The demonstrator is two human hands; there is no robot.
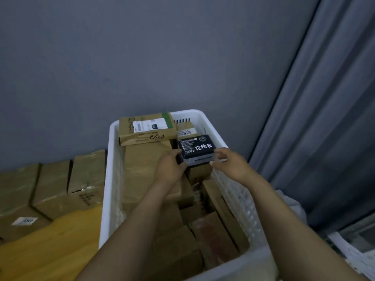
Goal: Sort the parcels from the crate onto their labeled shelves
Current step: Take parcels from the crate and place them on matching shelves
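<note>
Grey wall behind, dim light, grey curtain hanging down the right side.

Black box: white characters printed on top, a paler band along its near edge. It sits over the far right part of the crate, held level between both hands. We cannot tell whether it is clear of the parcels under it.

Left hand: fingers curled round the box's left end, gripping it. Right hand: thumb below and fingers above, pinching the box's right end. Both forearms reach in over the crate's near rim.

Crate: white plastic, perforated walls, packed with brown parcels at several levels. We note a labelled parcel at the far left, with a white shipping label and a green strip, lying on top of the others. A small parcel stands just behind the black box, against the far wall. A long parcel lies under the left hand and wrist. More brown parcels fill the near half, partly in shadow.

Outside the crate, to its left: taped cartons side by side against the wall, one with a small white sticker. A yellow envelope lies in front of them, touching the crate's side.
</note>
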